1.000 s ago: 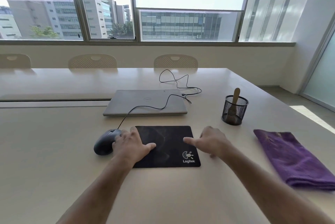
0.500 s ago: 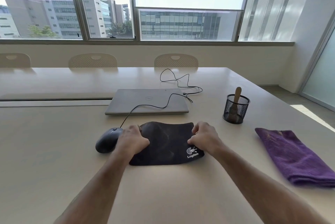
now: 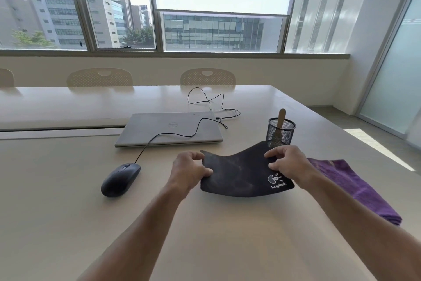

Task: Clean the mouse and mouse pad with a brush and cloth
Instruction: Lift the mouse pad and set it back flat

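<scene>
The black mouse pad (image 3: 241, 173) with a white logo is lifted off the table and sags in the middle. My left hand (image 3: 190, 170) pinches its left edge and my right hand (image 3: 288, 163) pinches its right edge. The dark wired mouse (image 3: 120, 179) lies on the table to the left of my left hand, apart from it. A wooden-handled brush (image 3: 280, 119) stands in a black mesh cup (image 3: 281, 132) just behind the pad. The folded purple cloth (image 3: 355, 187) lies to the right of my right hand.
A shut silver laptop (image 3: 169, 129) lies behind the mouse, with the mouse cable (image 3: 205, 103) looping across and beyond it. The beige table (image 3: 57, 189) ends at the right, near the cloth. Chairs (image 3: 207, 77) stand along the far side under the windows.
Both hands closed on the pad's side edges, lifted it from the table and carried it to the right, away from the mouse. The mouse stayed in place.
</scene>
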`<state>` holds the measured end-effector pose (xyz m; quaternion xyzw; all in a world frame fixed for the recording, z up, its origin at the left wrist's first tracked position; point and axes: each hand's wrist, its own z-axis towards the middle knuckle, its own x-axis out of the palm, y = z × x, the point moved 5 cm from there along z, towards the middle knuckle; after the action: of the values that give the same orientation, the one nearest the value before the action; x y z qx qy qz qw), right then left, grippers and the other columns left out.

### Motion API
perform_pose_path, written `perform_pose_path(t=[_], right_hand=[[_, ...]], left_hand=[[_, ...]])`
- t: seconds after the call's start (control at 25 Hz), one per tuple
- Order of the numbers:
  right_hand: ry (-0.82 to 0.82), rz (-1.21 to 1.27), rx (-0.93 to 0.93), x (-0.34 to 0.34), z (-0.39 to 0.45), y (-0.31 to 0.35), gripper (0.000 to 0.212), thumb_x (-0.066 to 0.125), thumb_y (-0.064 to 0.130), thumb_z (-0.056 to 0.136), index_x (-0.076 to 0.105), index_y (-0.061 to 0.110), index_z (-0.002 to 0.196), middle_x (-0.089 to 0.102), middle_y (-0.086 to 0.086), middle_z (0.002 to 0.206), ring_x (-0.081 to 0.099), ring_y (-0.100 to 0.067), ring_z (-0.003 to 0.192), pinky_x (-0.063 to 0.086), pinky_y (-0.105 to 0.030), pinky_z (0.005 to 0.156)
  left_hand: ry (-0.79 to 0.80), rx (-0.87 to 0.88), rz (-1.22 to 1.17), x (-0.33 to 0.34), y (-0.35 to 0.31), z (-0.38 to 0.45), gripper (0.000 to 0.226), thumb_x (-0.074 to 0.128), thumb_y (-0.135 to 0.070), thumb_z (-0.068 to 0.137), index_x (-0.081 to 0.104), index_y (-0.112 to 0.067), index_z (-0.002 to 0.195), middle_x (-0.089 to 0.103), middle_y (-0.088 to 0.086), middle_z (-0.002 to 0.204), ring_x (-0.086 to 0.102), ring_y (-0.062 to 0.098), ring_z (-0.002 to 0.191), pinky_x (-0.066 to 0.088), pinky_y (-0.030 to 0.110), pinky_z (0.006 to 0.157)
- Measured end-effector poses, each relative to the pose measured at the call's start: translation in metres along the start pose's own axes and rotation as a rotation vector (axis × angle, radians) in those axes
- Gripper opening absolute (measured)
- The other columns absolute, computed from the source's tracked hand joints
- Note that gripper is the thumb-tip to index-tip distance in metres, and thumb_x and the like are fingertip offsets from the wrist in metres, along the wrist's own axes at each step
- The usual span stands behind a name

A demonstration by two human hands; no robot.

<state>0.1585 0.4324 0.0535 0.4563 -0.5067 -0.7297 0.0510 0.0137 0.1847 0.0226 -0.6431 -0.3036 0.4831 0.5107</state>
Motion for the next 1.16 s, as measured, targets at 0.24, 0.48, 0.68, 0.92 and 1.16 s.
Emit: perform_pose_path(t=[0.24, 0.48, 0.68, 0.92, 1.16], right_hand=[[-0.027, -0.066, 0.072, -0.021, 0.008, -0.038, 0.037, 0.074, -0.005, 0.072, 0.071, 0.032, 0.074, 0.066, 0.004, 0.075, 0.064, -0.017, 0.076, 0.053, -0.029, 0.079], [0.024, -0.354, 0.028, -0.019, 0.012, -0.043, 0.031, 0.068, 0.001, 0.073, 0.077, 0.019, 0.096, 0.075, -0.002, 0.095, 0.068, -0.023, 0.097, 0.051, -0.028, 0.089], [0.051, -0.684, -0.001, -0.011, 0.008, -0.028, 0.038, 0.061, 0.013, 0.073, 0.073, 0.028, 0.105, 0.061, -0.007, 0.121, 0.057, -0.030, 0.115, 0.048, -0.038, 0.102], [0.003, -0.878, -0.036, -0.004, -0.004, -0.008, 0.037, 0.059, 0.019, 0.074, 0.067, 0.019, 0.110, 0.065, -0.008, 0.112, 0.057, -0.031, 0.109, 0.051, -0.040, 0.090], [0.009, -0.338, -0.287, 0.053, -0.016, 0.054, 0.046, 0.063, 0.031, 0.090, 0.058, 0.012, 0.131, 0.061, -0.011, 0.134, 0.055, -0.031, 0.124, 0.043, -0.038, 0.102]], left_hand=[[0.036, 0.089, 0.116, 0.047, -0.010, -0.015, 0.058, 0.083, -0.007, 0.067, 0.066, -0.015, 0.123, 0.072, 0.003, 0.087, 0.069, 0.009, 0.073, 0.051, 0.011, 0.059], [0.075, 0.182, 0.385, 0.057, -0.010, -0.018, 0.047, 0.087, -0.019, 0.068, 0.067, -0.013, 0.110, 0.059, 0.001, 0.119, 0.059, 0.018, 0.103, 0.047, 0.030, 0.096], [0.140, 0.196, 0.706, 0.056, -0.018, -0.018, 0.032, 0.079, -0.035, 0.075, 0.052, -0.018, 0.072, 0.055, 0.003, 0.099, 0.055, 0.022, 0.091, 0.043, 0.030, 0.074], [0.145, 0.347, 0.726, 0.047, -0.010, -0.013, 0.044, 0.073, -0.048, 0.081, 0.069, -0.015, 0.110, 0.058, 0.002, 0.121, 0.054, 0.023, 0.113, 0.046, 0.036, 0.096], [-0.091, 0.475, 0.720, -0.031, -0.020, 0.005, 0.054, 0.072, -0.049, 0.083, 0.064, -0.019, 0.127, 0.062, 0.001, 0.130, 0.050, 0.024, 0.123, 0.042, 0.037, 0.102]])
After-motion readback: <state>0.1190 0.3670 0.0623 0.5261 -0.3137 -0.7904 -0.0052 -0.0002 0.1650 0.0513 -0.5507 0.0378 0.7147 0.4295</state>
